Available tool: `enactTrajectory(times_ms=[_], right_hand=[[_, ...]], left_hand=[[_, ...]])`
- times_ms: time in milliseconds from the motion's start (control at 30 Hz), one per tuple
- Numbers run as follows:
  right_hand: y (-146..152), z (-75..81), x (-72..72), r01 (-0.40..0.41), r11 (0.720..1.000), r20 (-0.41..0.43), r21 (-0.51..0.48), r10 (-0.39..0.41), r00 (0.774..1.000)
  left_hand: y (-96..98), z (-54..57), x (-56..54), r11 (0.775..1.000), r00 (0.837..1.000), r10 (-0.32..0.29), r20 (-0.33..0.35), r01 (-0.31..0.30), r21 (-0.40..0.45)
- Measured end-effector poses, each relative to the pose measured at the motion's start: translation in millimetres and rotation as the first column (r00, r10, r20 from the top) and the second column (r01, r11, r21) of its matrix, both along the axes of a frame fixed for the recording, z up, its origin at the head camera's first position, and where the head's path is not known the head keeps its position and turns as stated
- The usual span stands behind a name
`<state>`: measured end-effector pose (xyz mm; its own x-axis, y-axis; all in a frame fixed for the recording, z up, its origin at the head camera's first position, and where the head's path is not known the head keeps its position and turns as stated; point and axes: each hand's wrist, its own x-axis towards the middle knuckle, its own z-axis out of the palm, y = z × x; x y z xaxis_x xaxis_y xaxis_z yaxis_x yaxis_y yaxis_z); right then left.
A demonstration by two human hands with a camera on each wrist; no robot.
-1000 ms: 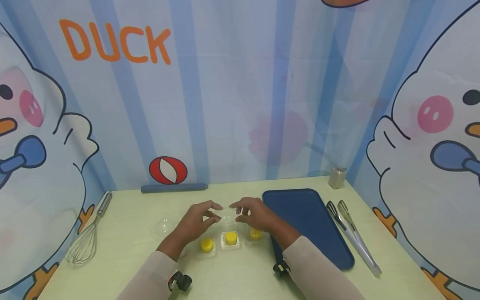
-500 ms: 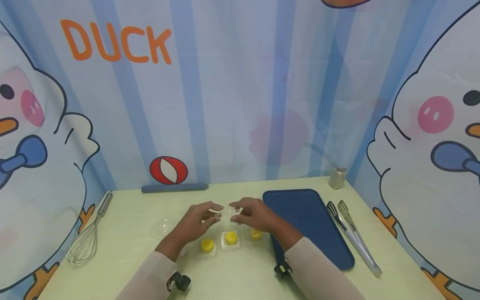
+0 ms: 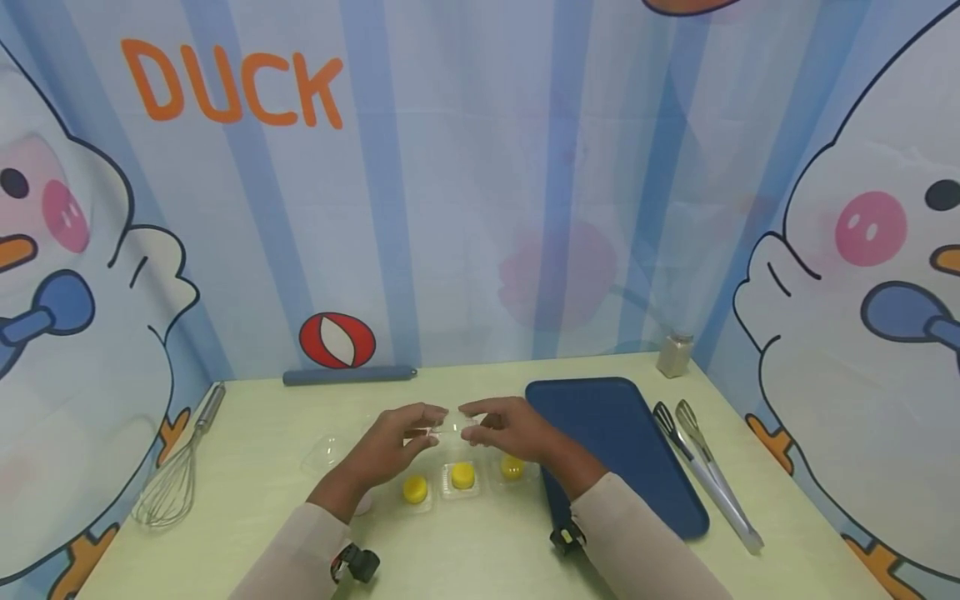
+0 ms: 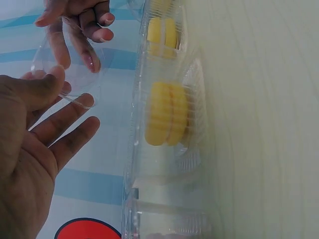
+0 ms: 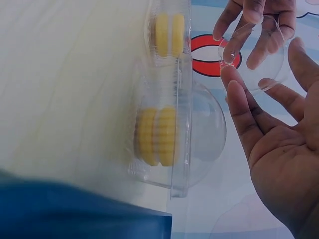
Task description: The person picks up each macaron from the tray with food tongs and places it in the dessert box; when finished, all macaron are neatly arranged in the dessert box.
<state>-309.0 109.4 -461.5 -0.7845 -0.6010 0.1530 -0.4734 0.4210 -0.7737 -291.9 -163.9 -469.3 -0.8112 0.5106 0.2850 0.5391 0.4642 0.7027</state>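
Between my two hands, above the table, is a clear plastic dome lid [image 3: 452, 425]. My left hand [image 3: 392, 435] pinches its edge with thumb and fingers. From the other side, the thumb and fingers of my right hand [image 3: 513, 429] hold the lid. Just nearer to me, yellow macarons stand in a row of clear plastic trays: a left macaron [image 3: 415, 489], a middle macaron [image 3: 462, 475] and a right macaron [image 3: 512, 467]. In the right wrist view a clear dome [image 5: 208, 137] covers the nearest macaron [image 5: 157, 137]. A pinkish thing [image 3: 363, 504] is mostly hidden by my left wrist.
Another clear lid [image 3: 327, 452] lies left of my left hand. A navy tray [image 3: 622, 450] sits under and beside my right forearm. Tongs [image 3: 712, 479] lie right of it, a shaker [image 3: 675, 355] behind. A whisk [image 3: 176, 471] is far left, a rolling pin [image 3: 348, 377] at the back.
The clear lid has turned between my hands, and its edge shows as a thin line by the left fingers. Both hands stay in nearly the same place.
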Motion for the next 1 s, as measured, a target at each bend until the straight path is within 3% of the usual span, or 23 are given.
enactTrajectory(times_ms=[333, 467, 567, 667, 767, 1000], right_hand=[[4, 3.0, -0.2, -0.018, 0.997, 0.029, 0.077, 0.016, 0.999], [5, 3.4, 0.9, -0.014, 0.994, -0.017, 0.104, 0.016, 1.0], [4, 2.4, 2.5, -0.002, 0.994, -0.032, 0.107, 0.005, 0.999], [3, 2.3, 5.1, 0.002, 0.994, -0.032, 0.106, 0.002, 0.999], [1, 3.4, 9.2, -0.006, 0.992, -0.025, 0.129, 0.009, 1.0], [-2, 8.7, 22.6, -0.018, 0.974, -0.018, 0.225, 0.022, 1.0]], left_hand=[[-0.4, 2.5, 1.5, 0.999, 0.999, -0.006, -0.044, 0.003, -0.052], [-2.5, 0.6, 2.4, 0.998, 1.0, -0.001, 0.021, 0.003, -0.069], [-2.7, -1.7, 4.3, 0.996, 0.996, 0.033, 0.087, -0.025, -0.091], [-2.1, -4.3, 7.0, 0.989, 0.991, 0.077, 0.109, -0.062, -0.133], [-1.8, -8.3, 9.3, 0.987, 0.992, 0.082, 0.093, -0.068, -0.148], [-1.1, -17.5, 13.9, 0.991, 1.0, 0.028, 0.012, -0.027, -0.13]])
